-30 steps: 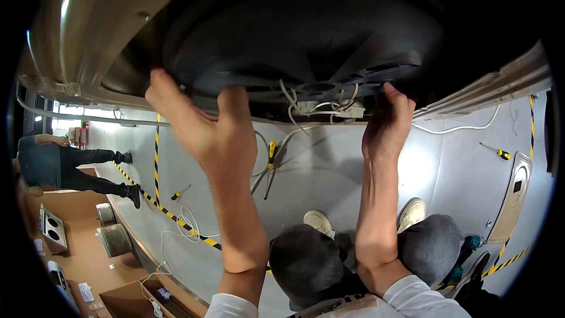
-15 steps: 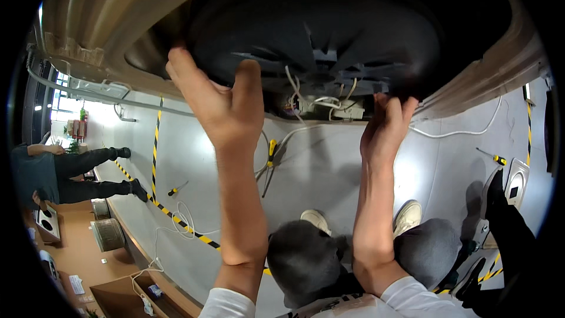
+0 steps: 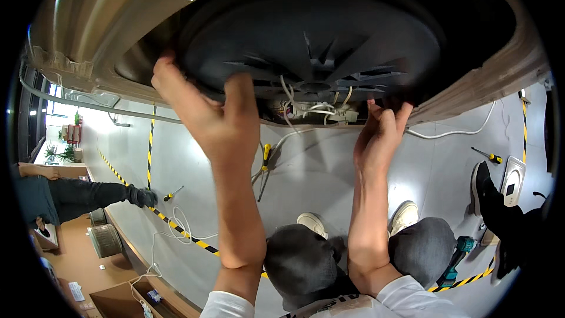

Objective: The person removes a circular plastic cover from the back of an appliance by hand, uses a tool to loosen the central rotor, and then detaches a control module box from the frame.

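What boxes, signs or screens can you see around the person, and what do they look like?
Cardboard box: bottom left on the brownish floor, open, brown, small items inside.
Flat device with a screen: right side on the grey floor, pale rounded rectangle with a small dark screen.
Small white card: bottom left beside the box, print too small to make out.
Striped tape: yellow-and-black warning line across the floor.

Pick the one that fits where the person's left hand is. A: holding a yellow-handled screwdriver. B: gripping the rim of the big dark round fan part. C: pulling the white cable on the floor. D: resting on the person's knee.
B: the left hand is raised with its fingers curled over the edge of the dark round fan part; the yellow-handled screwdriver lies untouched on the floor below.
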`<action>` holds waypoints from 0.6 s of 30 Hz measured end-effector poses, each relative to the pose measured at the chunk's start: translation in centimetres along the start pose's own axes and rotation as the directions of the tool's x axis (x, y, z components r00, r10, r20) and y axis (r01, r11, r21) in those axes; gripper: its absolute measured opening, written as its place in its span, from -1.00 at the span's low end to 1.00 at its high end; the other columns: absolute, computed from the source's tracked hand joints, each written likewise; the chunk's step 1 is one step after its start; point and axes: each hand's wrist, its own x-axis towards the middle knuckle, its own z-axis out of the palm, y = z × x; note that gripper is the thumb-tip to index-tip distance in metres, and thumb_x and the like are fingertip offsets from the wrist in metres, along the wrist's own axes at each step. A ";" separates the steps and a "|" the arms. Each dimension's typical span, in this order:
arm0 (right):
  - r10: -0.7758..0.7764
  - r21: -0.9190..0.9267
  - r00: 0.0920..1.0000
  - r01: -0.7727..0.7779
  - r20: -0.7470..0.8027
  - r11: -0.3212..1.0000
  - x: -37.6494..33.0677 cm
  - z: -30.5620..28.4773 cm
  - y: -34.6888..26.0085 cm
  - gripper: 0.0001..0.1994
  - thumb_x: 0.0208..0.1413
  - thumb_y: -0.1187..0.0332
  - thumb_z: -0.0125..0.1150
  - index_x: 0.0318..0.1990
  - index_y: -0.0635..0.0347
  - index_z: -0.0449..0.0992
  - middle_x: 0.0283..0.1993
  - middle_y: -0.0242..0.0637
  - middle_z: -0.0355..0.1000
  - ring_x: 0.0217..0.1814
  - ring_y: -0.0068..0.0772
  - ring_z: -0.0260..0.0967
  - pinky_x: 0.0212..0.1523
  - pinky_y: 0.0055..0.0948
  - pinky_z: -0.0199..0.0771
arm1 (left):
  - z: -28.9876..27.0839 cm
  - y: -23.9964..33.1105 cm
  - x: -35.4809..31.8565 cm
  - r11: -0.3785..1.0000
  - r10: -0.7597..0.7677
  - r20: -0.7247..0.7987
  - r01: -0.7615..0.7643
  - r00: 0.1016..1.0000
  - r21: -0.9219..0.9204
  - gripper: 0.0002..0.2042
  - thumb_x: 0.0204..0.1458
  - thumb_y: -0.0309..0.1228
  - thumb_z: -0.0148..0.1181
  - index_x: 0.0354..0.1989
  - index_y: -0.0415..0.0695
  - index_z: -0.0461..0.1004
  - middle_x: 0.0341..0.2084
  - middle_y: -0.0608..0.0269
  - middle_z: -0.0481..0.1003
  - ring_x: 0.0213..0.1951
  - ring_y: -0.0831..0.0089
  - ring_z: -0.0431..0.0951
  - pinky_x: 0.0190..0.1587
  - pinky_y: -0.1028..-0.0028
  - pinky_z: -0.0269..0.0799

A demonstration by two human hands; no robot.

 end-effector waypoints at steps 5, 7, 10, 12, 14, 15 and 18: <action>0.079 0.004 0.997 -0.079 -0.011 0.997 2.0 -1.4 0.8 -0.56 0.01 0.52 0.03 0.11 0.26 0.25 -0.03 -0.33 0.30 -0.14 -0.54 0.20 0.04 -0.53 0.20 | -0.3 -0.2 0.1 0.995 0.041 0.007 -0.042 0.999 0.090 -0.52 -0.07 -0.61 0.05 0.10 -0.31 0.18 -0.09 0.15 0.21 -0.08 0.45 0.27 0.00 0.56 0.21; 0.101 0.023 0.995 -0.101 -0.018 0.995 2.4 -1.2 0.9 -0.61 0.02 0.49 0.05 0.05 0.28 0.28 -0.10 -0.34 0.32 -0.13 -0.54 0.21 0.05 -0.52 0.19 | -0.4 -0.5 -0.1 0.991 0.075 -0.016 -0.073 0.997 0.112 -0.54 -0.07 -0.61 0.09 0.07 -0.31 0.20 -0.11 0.18 0.19 -0.09 0.46 0.26 0.00 0.58 0.19; 0.088 -0.023 0.996 -0.089 -0.032 0.996 2.6 -1.4 1.1 -0.80 0.06 0.44 0.02 -0.12 0.16 0.33 -0.19 -0.41 0.36 -0.10 -0.53 0.25 0.04 -0.40 0.20 | -0.5 -0.4 0.2 0.994 0.033 0.041 -0.037 0.999 0.099 -0.51 -0.08 -0.58 0.15 0.08 -0.32 0.20 -0.14 0.19 0.16 -0.09 0.45 0.26 0.01 0.58 0.16; 0.079 -0.071 0.997 -0.081 -0.025 0.994 2.3 -1.2 1.0 -0.89 0.10 0.42 0.00 -0.21 0.08 0.32 -0.22 -0.43 0.38 -0.09 -0.52 0.27 0.06 -0.32 0.20 | -0.3 -0.7 0.2 0.991 0.078 0.035 -0.082 0.996 0.110 -0.51 -0.09 -0.59 0.16 0.07 -0.31 0.20 -0.16 0.20 0.15 -0.10 0.45 0.27 0.00 0.57 0.16; 0.087 -0.065 0.995 -0.090 -0.048 0.994 2.3 -1.3 1.1 -0.91 0.11 0.43 -0.01 -0.22 0.08 0.31 -0.24 -0.42 0.38 -0.10 -0.53 0.28 0.05 -0.34 0.21 | -0.1 -0.7 0.2 0.989 0.089 0.023 -0.092 0.996 0.117 -0.52 -0.10 -0.59 0.15 0.06 -0.31 0.21 -0.16 0.19 0.16 -0.11 0.44 0.28 0.00 0.57 0.16; 0.090 -0.062 0.994 -0.094 -0.061 0.994 2.4 -1.5 1.2 -0.92 0.11 0.43 -0.01 -0.23 0.07 0.31 -0.25 -0.42 0.38 -0.11 -0.53 0.29 0.04 -0.35 0.22 | 0.0 -0.6 0.1 0.990 0.080 0.016 -0.081 0.997 0.118 -0.53 -0.10 -0.60 0.14 0.05 -0.30 0.21 -0.15 0.19 0.16 -0.11 0.44 0.28 0.00 0.56 0.16; 0.065 -0.038 0.998 -0.065 -0.006 0.997 2.2 -1.6 1.4 -0.57 0.07 0.54 -0.02 0.15 0.27 0.20 -0.02 -0.26 0.32 -0.14 -0.49 0.28 0.00 -0.44 0.33 | 0.3 -0.8 0.4 0.993 0.107 -0.017 -0.106 0.994 0.051 -0.50 -0.19 -0.61 0.12 0.03 -0.34 0.22 -0.17 0.07 0.17 -0.12 0.26 0.25 0.04 0.41 0.15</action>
